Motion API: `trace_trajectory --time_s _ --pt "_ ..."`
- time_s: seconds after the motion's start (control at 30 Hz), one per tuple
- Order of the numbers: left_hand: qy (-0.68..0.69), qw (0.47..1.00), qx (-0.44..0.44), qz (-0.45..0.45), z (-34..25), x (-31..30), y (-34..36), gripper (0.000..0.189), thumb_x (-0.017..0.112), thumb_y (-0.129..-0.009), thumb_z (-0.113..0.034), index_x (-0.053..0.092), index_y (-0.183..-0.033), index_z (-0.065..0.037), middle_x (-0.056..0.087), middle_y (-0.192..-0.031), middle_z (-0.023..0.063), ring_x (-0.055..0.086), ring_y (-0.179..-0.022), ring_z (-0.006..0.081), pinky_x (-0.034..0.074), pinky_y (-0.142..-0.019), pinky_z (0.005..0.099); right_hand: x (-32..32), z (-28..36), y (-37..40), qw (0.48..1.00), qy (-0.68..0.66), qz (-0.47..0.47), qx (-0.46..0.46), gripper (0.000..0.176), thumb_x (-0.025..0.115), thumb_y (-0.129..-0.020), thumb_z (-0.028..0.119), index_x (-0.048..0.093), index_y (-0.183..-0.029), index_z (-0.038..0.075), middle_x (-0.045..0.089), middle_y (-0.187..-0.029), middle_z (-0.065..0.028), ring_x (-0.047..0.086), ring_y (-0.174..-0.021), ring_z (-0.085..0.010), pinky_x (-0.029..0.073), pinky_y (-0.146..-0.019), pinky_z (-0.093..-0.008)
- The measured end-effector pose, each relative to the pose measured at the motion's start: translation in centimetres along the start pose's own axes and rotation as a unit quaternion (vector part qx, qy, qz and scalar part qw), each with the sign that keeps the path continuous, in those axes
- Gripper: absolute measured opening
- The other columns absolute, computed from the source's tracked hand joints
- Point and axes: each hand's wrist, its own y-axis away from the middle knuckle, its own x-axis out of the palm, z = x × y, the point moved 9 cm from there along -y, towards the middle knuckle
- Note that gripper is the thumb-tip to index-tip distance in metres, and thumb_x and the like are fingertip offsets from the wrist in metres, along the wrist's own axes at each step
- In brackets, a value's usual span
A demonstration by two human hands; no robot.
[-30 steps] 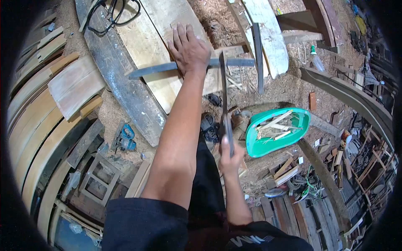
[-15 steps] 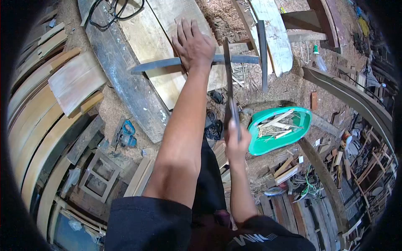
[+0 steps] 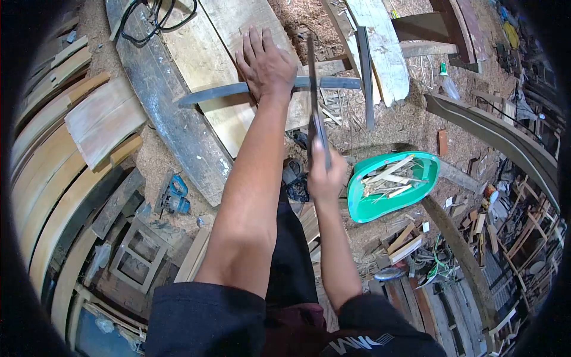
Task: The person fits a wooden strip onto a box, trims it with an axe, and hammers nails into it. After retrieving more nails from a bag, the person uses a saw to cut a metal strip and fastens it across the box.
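My left hand (image 3: 269, 68) lies flat with fingers spread on a pale wooden board (image 3: 215, 56). Its heel presses over a narrow dark-grey strip (image 3: 217, 94) that lies crosswise over the boards. My right hand (image 3: 326, 175) is closed around the handle of a handsaw (image 3: 314, 89), slightly blurred. The saw is seen almost edge-on, its blade pointing away from me and crossing the strip just right of my left hand. Whether its teeth are in the strip is hard to see.
A green tub (image 3: 392, 205) of wood scraps stands at the right. A blue power tool (image 3: 176, 194) rests on the sawdust floor at the left. Black cable (image 3: 140, 38) lies on the weathered plank (image 3: 172, 110). Another dark strip (image 3: 365, 77) and stacked timber surround the work.
My right hand and the saw have moved forward, away from me, and slightly left. My left hand stays on the board and strip; the whole view has shifted slightly.
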Motion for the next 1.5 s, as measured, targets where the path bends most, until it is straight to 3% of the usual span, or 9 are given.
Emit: trace_trajectory --time_s 0.13,0.27,0.47,0.63,0.8,0.93,1.13,1.33,1.5 --pt "-0.007 1.0 0.006 0.008 -0.1 -0.3 0.1 0.052 0.049 -0.087 -0.022 0.049 -0.137 -0.008 0.038 -0.151 0.0146 0.03 -0.142 0.0302 0.016 -0.116 0.0518 0.5 2.2 -2.4 0.999 0.048 0.003 -0.024 0.044 0.056 -0.098 0.03 0.05 -0.065 0.001 0.04 -0.055 0.0009 0.038 -0.053 -0.0077 0.03 -0.048 -0.0309" --pt "-0.007 1.0 0.005 -0.002 0.0 -0.2 -0.2 0.052 0.049 -0.087 -0.023 0.049 -0.137 -0.009 0.038 -0.15 0.0145 0.03 -0.142 0.0298 0.017 -0.116 0.0515 -3.2 0.5 8.4 0.999 0.041 -0.011 -0.01 0.028 0.057 -0.095 0.018 0.06 -0.073 0.0 0.047 -0.058 0.0008 0.044 -0.057 -0.0062 0.035 -0.051 -0.0261" --pt "-0.013 1.0 0.001 0.001 0.0 -0.2 0.0 0.052 0.05 -0.086 -0.022 0.049 -0.137 -0.009 0.039 -0.15 0.0135 0.03 -0.142 0.0292 0.017 -0.116 0.0515 1.3 3.2 -3.5 0.997 0.066 -0.022 -0.04 0.042 0.058 -0.096 0.026 0.049 -0.063 0.002 0.041 -0.053 -0.0022 0.04 -0.051 -0.0127 0.033 -0.048 -0.0336" --pt "-0.013 1.0 0.003 0.016 -0.2 -0.1 0.4 0.052 0.049 -0.086 -0.022 0.049 -0.137 -0.009 0.037 -0.151 0.0135 0.029 -0.143 0.029 0.016 -0.116 0.0514 -0.6 2.5 1.4 0.995 0.071 -0.029 -0.063 0.036 0.06 -0.095 0.023 0.054 -0.067 0.001 0.045 -0.055 -0.003 0.041 -0.053 -0.0104 0.033 -0.049 -0.0319" --pt "-0.001 1.0 -0.01 0.019 0.2 0.1 0.1 0.052 0.048 -0.087 -0.023 0.049 -0.137 -0.008 0.036 -0.153 0.0138 0.028 -0.144 0.029 0.014 -0.117 0.0514 -3.2 1.4 7.3 0.996 0.036 -0.013 0.082 0.033 0.06 -0.095 0.021 0.055 -0.07 0.001 0.045 -0.056 -0.0006 0.04 -0.055 -0.007 0.033 -0.049 -0.0291" --pt "0.004 1.0 -0.007 0.01 0.0 -0.3 0.0 0.051 0.049 -0.087 -0.022 0.049 -0.136 -0.008 0.036 -0.152 0.014 0.029 -0.143 0.0289 0.015 -0.116 0.0512 1.6 2.8 -4.3 0.996 0.072 -0.021 -0.037 0.038 0.059 -0.096 0.026 0.054 -0.068 0.002 0.043 -0.054 -0.0003 0.038 -0.052 -0.0085 0.031 -0.048 -0.0306" --pt "-0.001 1.0 0.0 0.011 0.0 0.0 0.0 0.053 0.049 -0.086 -0.022 0.049 -0.137 -0.007 0.037 -0.152 0.0148 0.029 -0.143 0.0296 0.015 -0.115 0.0517 -2.3 1.6 7.3 0.997 0.057 -0.009 0.041 0.028 0.063 -0.095 0.021 0.063 -0.076 0.0 0.049 -0.058 0.0006 0.046 -0.057 -0.0057 0.037 -0.052 -0.0277" --pt "0.009 1.0 -0.001 0.005 0.0 -0.2 -0.1 0.053 0.048 -0.087 -0.021 0.048 -0.137 -0.007 0.036 -0.152 0.0149 0.029 -0.143 0.0305 0.014 -0.116 0.0526 -6.1 -4.0 5.3 0.974 -0.069 -0.171 0.128 0.034 0.065 -0.094 0.025 0.057 -0.068 0.005 0.048 -0.059 0.0058 0.041 -0.052 -0.0039 0.03 -0.047 -0.0243" --pt "0.014 1.0 0.009 -0.003 0.0 -0.1 0.2 0.053 0.049 -0.086 -0.022 0.048 -0.137 -0.007 0.037 -0.151 0.0155 0.029 -0.143 0.0313 0.016 -0.116 0.0537 -4.0 -0.3 0.3 0.997 -0.018 0.004 0.073 0.034 0.066 -0.093 0.027 0.056 -0.068 0.006 0.046 -0.06 0.008 0.04 -0.054 -0.0029 0.031 -0.048 -0.0239"
